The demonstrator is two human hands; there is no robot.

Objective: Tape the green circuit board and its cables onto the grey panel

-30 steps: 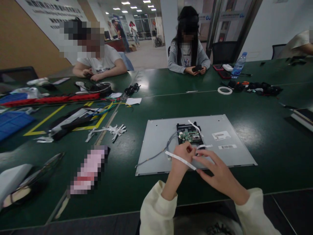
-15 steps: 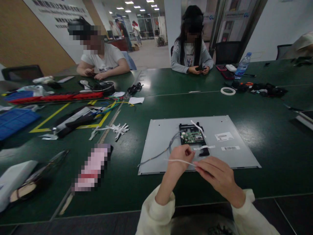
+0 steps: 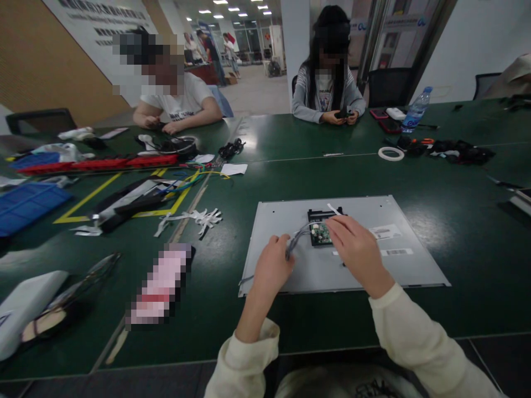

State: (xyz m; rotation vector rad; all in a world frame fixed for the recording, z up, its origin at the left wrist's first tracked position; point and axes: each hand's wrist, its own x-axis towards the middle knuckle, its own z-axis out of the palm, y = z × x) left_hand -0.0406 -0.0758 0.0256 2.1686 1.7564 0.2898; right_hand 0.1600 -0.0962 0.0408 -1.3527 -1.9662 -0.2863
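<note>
**Hands and grey cable (image 3: 295, 241) at the grey panel (image 3: 265, 235)**

Our right hand (image 3: 357, 251) covers part of the circuit board (image 3: 320, 234) and of the black frame (image 3: 312, 217), both at the panel's middle. Its fingertips are bunched at the board; we cannot tell whether they grip anything. Our left hand (image 3: 271, 266), over the panel's left part, clasps the grey cable between thumb and fingers and hides a section of it. A white strip (image 3: 332, 209), toward the panel's far edge, is partly masked by our right hand, as is the printed label (image 3: 385, 232) on the panel's right.

The panel lies flat on the green table (image 3: 332, 315), its long axis running left to right. From the board at the panel's middle, the cable runs left and toward us; we see its last visible section at the panel's near left corner.
</note>
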